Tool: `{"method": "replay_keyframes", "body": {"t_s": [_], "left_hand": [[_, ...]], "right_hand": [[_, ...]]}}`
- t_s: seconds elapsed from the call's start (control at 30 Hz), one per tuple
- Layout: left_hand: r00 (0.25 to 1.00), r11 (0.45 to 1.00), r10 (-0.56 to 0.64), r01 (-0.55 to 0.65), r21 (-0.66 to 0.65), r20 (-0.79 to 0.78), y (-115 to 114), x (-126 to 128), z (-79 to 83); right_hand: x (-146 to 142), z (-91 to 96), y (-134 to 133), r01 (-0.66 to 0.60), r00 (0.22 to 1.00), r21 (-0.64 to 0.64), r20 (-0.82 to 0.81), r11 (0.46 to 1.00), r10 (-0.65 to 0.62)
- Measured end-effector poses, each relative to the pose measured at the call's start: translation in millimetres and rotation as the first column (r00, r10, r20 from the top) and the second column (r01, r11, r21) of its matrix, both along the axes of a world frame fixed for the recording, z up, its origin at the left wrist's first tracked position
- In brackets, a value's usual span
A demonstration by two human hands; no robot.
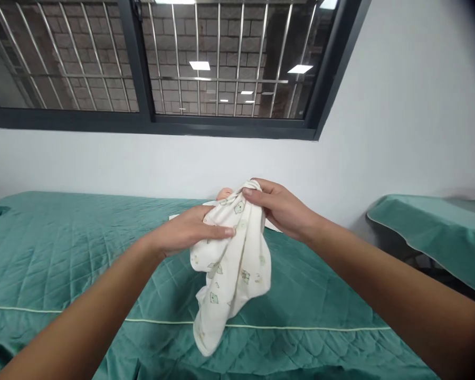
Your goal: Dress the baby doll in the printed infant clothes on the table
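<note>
A white baby garment (237, 264) with small green animal prints hangs in folds above the bed. My right hand (275, 203) pinches its bunched top edge between thumb and fingers. Lower down on the left side, my left hand (200, 229) grips the fabric, thumb in front and fingers mostly hidden behind it. Behind the garment a rounded, skin-coloured thing (224, 193) shows, perhaps a doll's head; the rest of it is covered. White edges of something flat (272, 226) stick out on both sides behind the cloth.
The bed has a green quilted cover (103, 253) with a pale piping line across its front. Against the white wall (174, 163) it ends below a dark-framed barred window (221, 124). A second green-covered surface (439, 221) stands at the right, beyond a gap.
</note>
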State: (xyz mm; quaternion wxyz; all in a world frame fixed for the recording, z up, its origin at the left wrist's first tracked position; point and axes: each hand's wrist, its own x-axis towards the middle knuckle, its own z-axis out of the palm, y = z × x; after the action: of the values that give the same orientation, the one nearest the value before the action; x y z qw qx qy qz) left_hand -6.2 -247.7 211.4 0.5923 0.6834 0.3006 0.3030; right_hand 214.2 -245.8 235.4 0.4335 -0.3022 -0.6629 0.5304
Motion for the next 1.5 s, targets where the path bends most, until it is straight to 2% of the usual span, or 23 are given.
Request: {"method": "replay_keyframes", "body": {"t_s": [0.03, 0.1, 0.17, 0.23, 0.3, 0.37, 0.47, 0.57, 0.6, 0.63, 0.73, 0.77, 0.83, 0.9, 0.97, 1.07, 1.13, 1.2, 1.23, 1.3, 1.4, 1.47, 1.5], "left_hand": [[0.993, 0.997, 0.070, -0.067, -0.034, 0.100, 3, 1, -7.7], [0.924, 0.968, 0.249, -0.233, -0.088, 0.289, 9, 3, -17.0], [0.847, 0.927, 0.374, -0.350, -0.133, 0.378, 13, 7, -18.8], [0.827, 0.908, 0.419, -0.387, -0.161, 0.373, 15, 12, -16.0], [0.846, 0.909, 0.417, -0.380, -0.172, 0.332, 17, 16, -12.0], [0.873, 0.919, 0.392, -0.357, -0.167, 0.291, 18, 16, -8.7], [0.961, 0.970, 0.233, -0.218, -0.109, 0.152, 19, 10, -7.0], [1.000, 0.998, 0.004, -0.004, -0.070, -0.007, 20, 2, -11.1], [1.000, 0.996, 0.001, 0.000, -0.084, 0.018, 20, 1, -14.3], [0.994, 0.994, 0.052, -0.042, -0.105, 0.092, 21, 1, -18.3], [0.878, 0.940, 0.327, -0.264, -0.214, 0.350, 25, 4, -34.3], [0.836, 0.917, 0.389, -0.312, -0.249, 0.387, 26, 6, -39.9], [0.812, 0.891, 0.440, -0.340, -0.302, 0.383, 27, 12, -49.7], [0.833, 0.886, 0.431, -0.318, -0.337, 0.347, 26, 18, -56.6], [0.853, 0.896, 0.397, -0.280, -0.345, 0.338, 23, 23, -60.9], [0.910, 0.935, 0.270, -0.171, -0.310, 0.314, 18, 25, -64.8], [0.969, 0.960, 0.115, -0.051, -0.276, 0.219, 16, 24, -67.0], [0.991, 0.961, 0.007, 0.030, -0.273, 0.135, 17, 24, -69.8], [0.991, 0.960, 0.008, 0.030, -0.278, 0.132, 18, 25, -71.9], [0.976, 0.954, 0.088, -0.025, -0.299, 0.197, 20, 29, -78.4], [0.950, 0.926, 0.193, -0.093, -0.366, 0.245, 24, 40, -96.9], [0.966, 0.913, 0.217, -0.151, -0.378, 0.138, 25, 47, -112.8], [0.974, 0.921, 0.224, -0.198, -0.336, 0.041, 25, 50, -120.3]], "right_hand": [[2, -4.6, 3, -0.019, 0.998, -0.055, -0.055, 0.998, 0.016], [4, -12.4, 7, -0.083, 0.994, -0.137, -0.081, 0.987, 0.073], [5, -17.6, 12, -0.159, 0.987, -0.185, -0.005, 0.970, 0.160], [4, -20.5, 18, -0.248, 0.948, -0.220, 0.148, 0.944, 0.283], [1, -22.2, 25, -0.290, 0.885, -0.244, 0.301, 0.925, 0.357], [-2, -23.2, 33, -0.238, 0.891, -0.224, 0.336, 0.945, 0.304], [-6, -22.8, 44, -0.073, 0.989, -0.167, 0.111, 0.983, 0.093], [-10, -23.0, 50, -0.012, 0.998, -0.161, -0.058, 0.987, 0.003], [-12, -24.5, 51, -0.009, 0.997, -0.163, -0.071, 0.987, -0.002], [-13, -27.1, 51, -0.006, 0.997, -0.168, -0.071, 0.986, -0.006], [-16, -40.5, 49, -0.026, 0.999, -0.195, -0.025, 0.981, 0.021], [-16, -46.0, 47, -0.076, 0.996, -0.210, 0.027, 0.975, 0.084], [-15, -57.2, 44, -0.199, 0.954, -0.252, 0.171, 0.947, 0.246], [-13, -67.5, 40, -0.258, 0.901, -0.275, 0.278, 0.926, 0.334], [-12, -76.2, 36, -0.234, 0.921, -0.261, 0.250, 0.937, 0.299], [-8, -84.3, 31, -0.144, 0.988, -0.220, 0.014, 0.965, 0.151], [-4, -86.2, 28, -0.048, 0.993, -0.228, -0.119, 0.972, 0.021], [3, -87.6, 24, 0.037, 0.983, -0.276, -0.161, 0.961, -0.084], [6, -89.2, 21, 0.064, 0.981, -0.307, -0.155, 0.950, -0.116], [12, -96.6, 14, 0.075, 0.982, -0.371, -0.135, 0.925, -0.134], [18, -121.2, -1, 0.015, 0.985, -0.442, -0.147, 0.897, -0.089], [19, -144.4, -11, -0.019, 0.987, -0.495, -0.147, 0.869, -0.063], [19, -156.5, -17, -0.014, 0.990, -0.534, -0.127, 0.846, -0.063]]}}
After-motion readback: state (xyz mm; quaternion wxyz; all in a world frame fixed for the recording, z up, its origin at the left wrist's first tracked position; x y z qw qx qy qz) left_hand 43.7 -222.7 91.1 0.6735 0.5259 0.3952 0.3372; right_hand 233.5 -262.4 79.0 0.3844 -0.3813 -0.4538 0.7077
